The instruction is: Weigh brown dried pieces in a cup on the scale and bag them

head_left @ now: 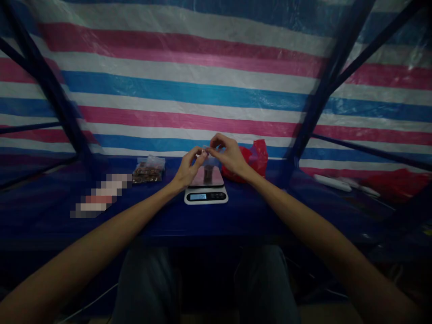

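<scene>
A small clear plastic bag point(212, 161) is pinched at its top edge between my two hands, just over a kitchen scale point(206, 196). My left hand point(189, 168) closes thumb and fingers on the left end of that edge. On the other side my right hand point(231, 155) grips it with the fingertips close to the left ones. Something dark brown shows low in the bag, over the scale's shiny plate; whether the bag rests on the plate I cannot tell. The scale's display is lit, its digits too blurred to read surely.
Filled clear bags point(148, 170) of brown pieces lie to the left on the blue shelf point(168, 222). Behind my right hand sits a red plastic bag point(259, 159). White objects point(332, 182) lie farther right. Blue metal posts point(313, 108) and a striped sheet point(189, 92) enclose the space.
</scene>
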Demonstrator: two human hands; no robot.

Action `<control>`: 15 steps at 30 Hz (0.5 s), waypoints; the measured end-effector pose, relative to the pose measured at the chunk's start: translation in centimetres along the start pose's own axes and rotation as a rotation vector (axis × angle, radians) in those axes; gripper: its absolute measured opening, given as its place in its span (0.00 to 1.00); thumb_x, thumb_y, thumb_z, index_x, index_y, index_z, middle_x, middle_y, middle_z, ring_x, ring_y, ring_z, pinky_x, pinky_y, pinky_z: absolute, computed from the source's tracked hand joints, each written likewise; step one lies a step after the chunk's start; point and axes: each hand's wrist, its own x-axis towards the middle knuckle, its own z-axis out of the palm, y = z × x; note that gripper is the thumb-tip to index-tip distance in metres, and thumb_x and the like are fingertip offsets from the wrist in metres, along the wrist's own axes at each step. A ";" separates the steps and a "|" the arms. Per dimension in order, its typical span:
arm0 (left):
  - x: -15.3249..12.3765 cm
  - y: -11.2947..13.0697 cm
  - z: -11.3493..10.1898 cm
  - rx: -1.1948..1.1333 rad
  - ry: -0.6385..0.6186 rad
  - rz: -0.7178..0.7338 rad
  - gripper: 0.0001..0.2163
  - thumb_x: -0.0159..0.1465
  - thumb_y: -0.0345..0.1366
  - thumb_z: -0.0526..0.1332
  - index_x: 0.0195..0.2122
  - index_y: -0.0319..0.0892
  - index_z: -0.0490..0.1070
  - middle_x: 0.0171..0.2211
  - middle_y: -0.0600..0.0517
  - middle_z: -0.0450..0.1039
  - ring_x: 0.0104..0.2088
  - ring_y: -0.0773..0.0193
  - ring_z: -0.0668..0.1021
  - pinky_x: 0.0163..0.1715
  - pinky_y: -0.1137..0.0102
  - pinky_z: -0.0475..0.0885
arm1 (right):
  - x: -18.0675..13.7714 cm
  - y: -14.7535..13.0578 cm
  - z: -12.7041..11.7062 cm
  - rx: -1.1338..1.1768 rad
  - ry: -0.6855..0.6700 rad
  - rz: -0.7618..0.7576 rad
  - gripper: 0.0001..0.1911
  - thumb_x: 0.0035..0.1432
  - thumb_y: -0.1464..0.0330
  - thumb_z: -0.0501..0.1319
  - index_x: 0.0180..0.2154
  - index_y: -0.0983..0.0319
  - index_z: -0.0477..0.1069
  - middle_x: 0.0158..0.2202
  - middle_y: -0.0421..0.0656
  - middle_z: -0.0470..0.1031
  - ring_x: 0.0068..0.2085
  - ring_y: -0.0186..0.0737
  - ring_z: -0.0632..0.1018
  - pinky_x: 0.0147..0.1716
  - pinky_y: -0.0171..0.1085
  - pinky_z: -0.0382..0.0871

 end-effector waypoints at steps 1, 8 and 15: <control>0.0 -0.2 0.1 0.027 0.008 -0.002 0.13 0.69 0.49 0.57 0.40 0.44 0.70 0.37 0.52 0.73 0.39 0.62 0.75 0.40 0.67 0.69 | -0.3 0.2 0.5 0.000 0.020 -0.006 0.12 0.60 0.60 0.64 0.31 0.60 0.68 0.30 0.40 0.72 0.33 0.38 0.73 0.34 0.38 0.66; -0.1 -1.6 0.3 0.269 -0.010 0.106 0.05 0.68 0.35 0.59 0.44 0.44 0.69 0.37 0.51 0.75 0.37 0.62 0.75 0.38 0.66 0.69 | -3.4 0.8 2.0 -0.067 0.246 -0.028 0.15 0.60 0.63 0.66 0.47 0.56 0.67 0.38 0.42 0.74 0.39 0.41 0.76 0.40 0.42 0.71; 0.2 -1.4 -0.7 0.469 0.040 0.228 0.06 0.65 0.27 0.58 0.41 0.43 0.70 0.35 0.52 0.74 0.38 0.62 0.73 0.39 0.65 0.68 | -3.8 -0.1 1.7 -0.254 0.260 -0.161 0.03 0.63 0.65 0.65 0.39 0.56 0.73 0.39 0.43 0.71 0.45 0.44 0.73 0.45 0.47 0.69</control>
